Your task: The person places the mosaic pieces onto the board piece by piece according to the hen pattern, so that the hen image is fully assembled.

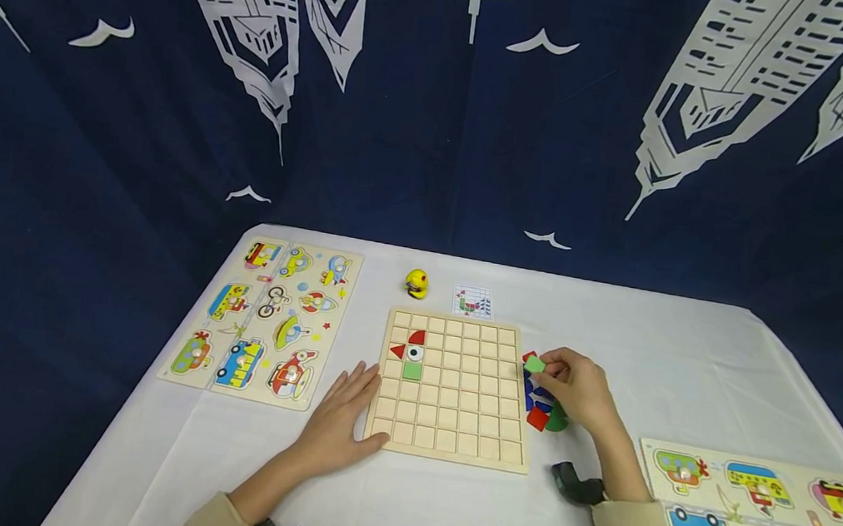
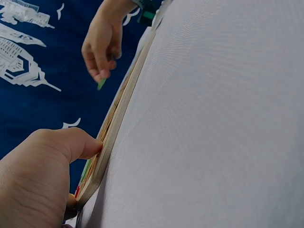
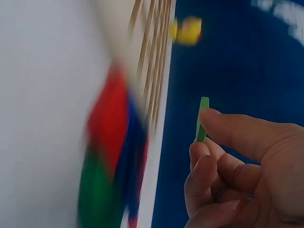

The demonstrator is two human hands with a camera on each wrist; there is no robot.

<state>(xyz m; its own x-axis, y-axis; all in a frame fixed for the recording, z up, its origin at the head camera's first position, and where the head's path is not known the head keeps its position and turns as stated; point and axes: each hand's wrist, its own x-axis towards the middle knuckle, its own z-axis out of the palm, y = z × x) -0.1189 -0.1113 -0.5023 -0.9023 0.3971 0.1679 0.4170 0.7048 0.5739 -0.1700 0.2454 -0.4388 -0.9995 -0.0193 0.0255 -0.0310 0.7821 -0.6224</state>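
Observation:
In the head view a wooden grid board [image 1: 459,402] lies on the white table. At its upper left sit a red quarter-round piece [image 1: 417,337], a red triangle [image 1: 398,350], a tile with an eye [image 1: 415,353] and a light green square [image 1: 412,371]. My left hand [image 1: 342,419] rests at the board's lower left corner, fingers extended along the left side and thumb [image 2: 85,145] on the front edge. Just past the right edge, my right hand [image 1: 578,387] pinches a light green tile [image 3: 203,118] between thumb and fingers, above a pile of red, blue and green pieces [image 1: 537,418].
Behind the board are a yellow toy duck [image 1: 416,283] and a small pattern card [image 1: 473,302]. A vehicle puzzle board [image 1: 266,400] lies to the left, another [image 1: 760,516] at the lower right. Dark blue printed cloth [image 1: 433,130] hangs behind the table.

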